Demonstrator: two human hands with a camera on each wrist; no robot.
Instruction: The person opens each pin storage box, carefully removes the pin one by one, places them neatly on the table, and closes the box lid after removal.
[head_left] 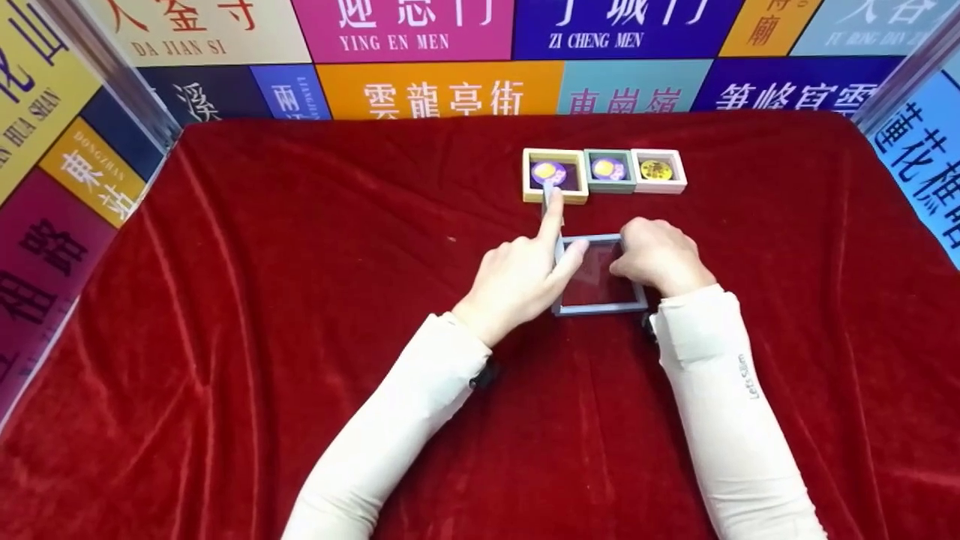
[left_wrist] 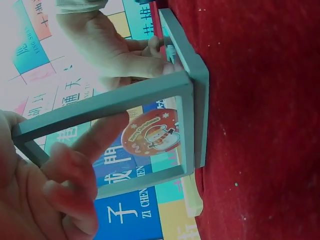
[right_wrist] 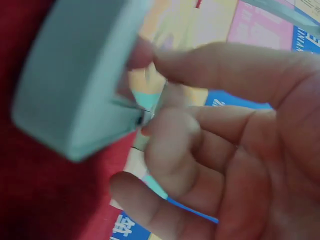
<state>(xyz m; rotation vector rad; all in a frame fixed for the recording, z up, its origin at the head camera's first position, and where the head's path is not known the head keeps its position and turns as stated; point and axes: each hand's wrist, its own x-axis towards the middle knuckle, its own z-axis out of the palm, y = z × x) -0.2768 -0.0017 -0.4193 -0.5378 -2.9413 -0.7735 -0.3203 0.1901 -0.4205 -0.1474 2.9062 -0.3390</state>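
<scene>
A blue-grey square display frame (head_left: 600,309) with clear film stands opened on its hinge; one half lies flat on the cloth, the other is raised. My left hand (head_left: 517,274) holds the raised half (left_wrist: 110,102), its index finger stretched forward. A round red badge (left_wrist: 162,142) with a cartoon snowman shows at the film of that half, close to a fingertip; which side of the film it is on I cannot tell. My right hand (head_left: 664,255) grips the right side of the flat half, thumb over its edge, near a small latch (left_wrist: 172,53).
Behind the hands a row of small box frames stands on the red cloth (head_left: 315,315): yellow (head_left: 531,196) and green (head_left: 611,189) ones with purple badges, and a pink one (head_left: 660,187) with a yellow badge. Panels of colourful signs (head_left: 442,90) border the back and sides.
</scene>
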